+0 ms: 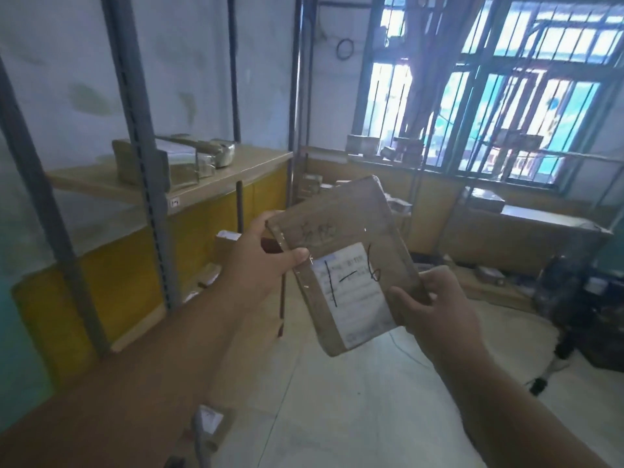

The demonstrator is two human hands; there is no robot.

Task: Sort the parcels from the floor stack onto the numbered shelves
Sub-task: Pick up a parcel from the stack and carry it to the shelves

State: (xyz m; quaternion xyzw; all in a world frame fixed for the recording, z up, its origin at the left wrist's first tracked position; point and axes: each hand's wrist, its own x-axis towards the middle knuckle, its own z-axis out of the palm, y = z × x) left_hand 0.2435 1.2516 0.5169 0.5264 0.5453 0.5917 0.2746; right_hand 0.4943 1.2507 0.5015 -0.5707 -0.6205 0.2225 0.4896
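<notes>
I hold a flat brown cardboard parcel (347, 231) in front of me, tilted, with both hands. Its white label carries a handwritten "1-6". My left hand (260, 261) grips the parcel's left edge, thumb on top. My right hand (435, 305) pinches its lower right corner. To the left stands a metal rack with a wooden shelf (216, 179) that bears a small number tag on its front edge and holds a few wrapped parcels (175, 160).
Grey rack uprights (141, 146) rise at left, with a yellow panel below the shelf. More boxes (520, 231) sit on low shelves under the barred window at right. Dark items and cables lie on the floor at far right. A small parcel (209, 420) lies near my feet.
</notes>
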